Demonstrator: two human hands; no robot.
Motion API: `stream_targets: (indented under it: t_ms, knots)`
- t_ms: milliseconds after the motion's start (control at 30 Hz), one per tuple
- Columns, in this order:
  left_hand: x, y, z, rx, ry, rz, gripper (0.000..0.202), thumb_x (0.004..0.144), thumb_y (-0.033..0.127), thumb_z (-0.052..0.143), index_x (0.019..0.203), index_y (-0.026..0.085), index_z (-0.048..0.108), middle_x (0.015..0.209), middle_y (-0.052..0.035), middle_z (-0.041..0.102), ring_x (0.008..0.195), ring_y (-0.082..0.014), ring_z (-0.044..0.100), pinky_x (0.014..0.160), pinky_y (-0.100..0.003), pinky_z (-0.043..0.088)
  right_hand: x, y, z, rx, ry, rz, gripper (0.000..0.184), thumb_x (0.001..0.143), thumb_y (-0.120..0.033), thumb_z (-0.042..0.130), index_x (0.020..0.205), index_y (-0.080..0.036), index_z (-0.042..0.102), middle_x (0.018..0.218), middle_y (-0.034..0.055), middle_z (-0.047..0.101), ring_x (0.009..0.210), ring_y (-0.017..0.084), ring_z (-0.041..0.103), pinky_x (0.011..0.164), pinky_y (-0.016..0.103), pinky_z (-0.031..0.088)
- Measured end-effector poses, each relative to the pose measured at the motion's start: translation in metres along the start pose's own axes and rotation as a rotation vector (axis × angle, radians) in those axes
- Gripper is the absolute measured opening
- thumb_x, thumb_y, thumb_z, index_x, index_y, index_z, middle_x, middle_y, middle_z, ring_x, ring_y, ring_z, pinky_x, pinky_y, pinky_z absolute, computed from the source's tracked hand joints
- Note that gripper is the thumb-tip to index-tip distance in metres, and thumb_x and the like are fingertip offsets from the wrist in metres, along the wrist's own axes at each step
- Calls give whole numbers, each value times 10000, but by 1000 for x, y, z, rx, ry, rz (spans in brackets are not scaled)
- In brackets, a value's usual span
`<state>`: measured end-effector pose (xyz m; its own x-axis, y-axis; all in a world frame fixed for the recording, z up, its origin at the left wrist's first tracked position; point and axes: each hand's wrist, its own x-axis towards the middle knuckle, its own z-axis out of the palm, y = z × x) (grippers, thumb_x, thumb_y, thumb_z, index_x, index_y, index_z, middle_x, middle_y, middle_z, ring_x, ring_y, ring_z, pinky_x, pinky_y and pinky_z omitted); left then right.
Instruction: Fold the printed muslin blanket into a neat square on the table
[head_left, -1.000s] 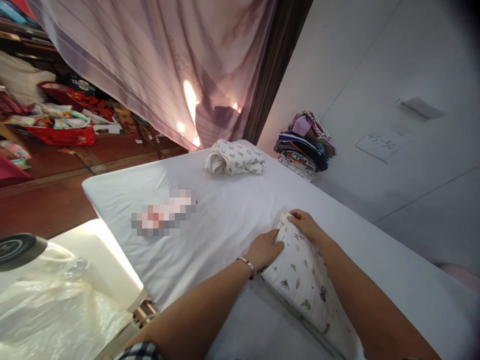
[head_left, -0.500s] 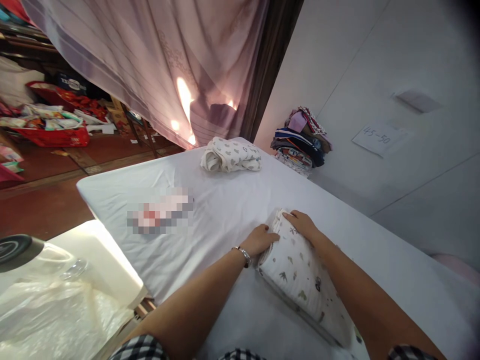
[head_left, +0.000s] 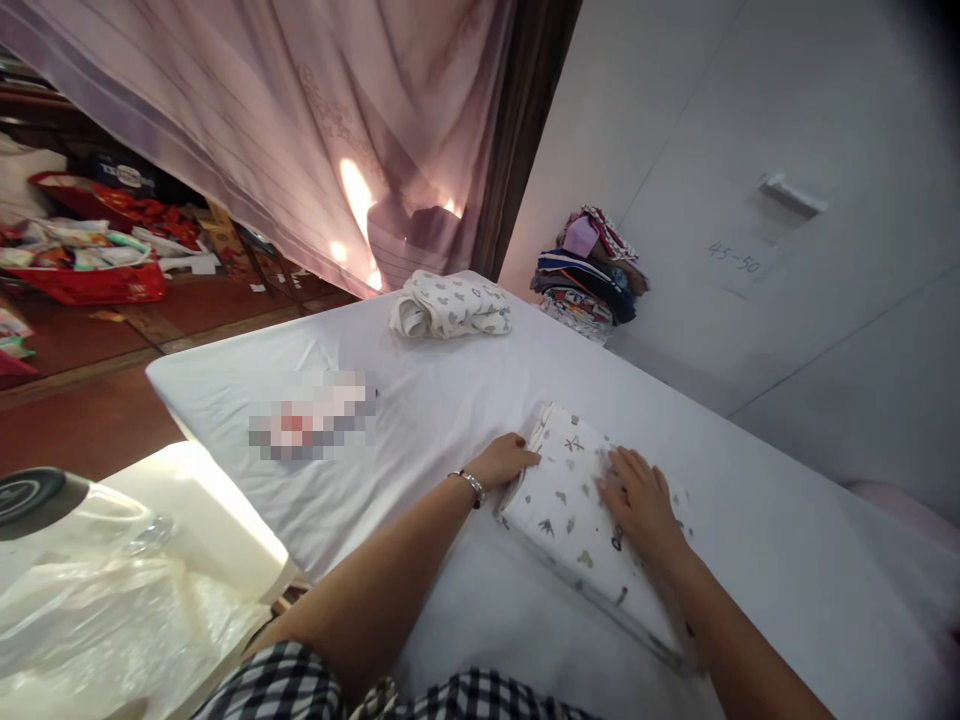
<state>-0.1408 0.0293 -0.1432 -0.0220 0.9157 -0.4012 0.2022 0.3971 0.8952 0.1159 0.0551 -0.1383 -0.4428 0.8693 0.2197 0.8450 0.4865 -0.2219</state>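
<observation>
A folded white cloth with small printed figures point(head_left: 570, 490) lies on the white-covered table point(head_left: 450, 400). My right hand point(head_left: 641, 505) rests flat on top of it, fingers stretched out. My left hand point(head_left: 506, 462) sits at the cloth's left edge with its fingers tucked against the fold; a bracelet circles that wrist.
A second folded cloth with grey prints point(head_left: 450, 305) lies at the table's far end. A stack of coloured clothes point(head_left: 589, 270) stands by the white wall. A pink curtain point(head_left: 315, 130) hangs behind. A white block point(head_left: 202, 510) and clear plastic point(head_left: 112, 620) are at the left.
My right hand has slid from the cloth's far corner back onto its top and flattened. The cloth now lies more squarely folded; the left hand stays at its left edge.
</observation>
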Motion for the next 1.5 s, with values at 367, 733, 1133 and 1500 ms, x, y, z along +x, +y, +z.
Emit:
stream_targets:
  t_ms: [367,733,1133,1500]
  knots:
    - [-12,10,-3,-156,-88,-55,524,621,345,665,1064,96,540,1051,-135,630,869,-222,607,597,-256,451,-52,33,-14,377,220,281,518,772,-485,503,1231,-246,495,1434,13,278,1335,237,173,1093,435,144]
    - [-10,9,-2,-234,-77,-59,488,591,374,704,982,118,561,882,-106,675,775,-229,635,638,-303,490,-107,14,-35,1317,149,997,707,693,-463,644,1300,-229,367,1320,99,456,1120,238,517,863,330,498]
    - [-12,9,-7,-298,-177,-44,489,595,358,718,988,106,568,897,-119,680,844,-260,639,721,-349,508,-92,8,-38,1573,19,914,491,669,-299,681,1107,-156,512,937,116,681,803,255,655,717,389,531]
    - [-24,15,6,-598,-498,-157,463,687,397,630,1024,82,593,1023,-148,652,1009,-266,581,873,-343,448,-85,28,-56,1395,52,924,470,625,-266,678,1060,-153,543,813,89,694,673,245,657,583,345,527]
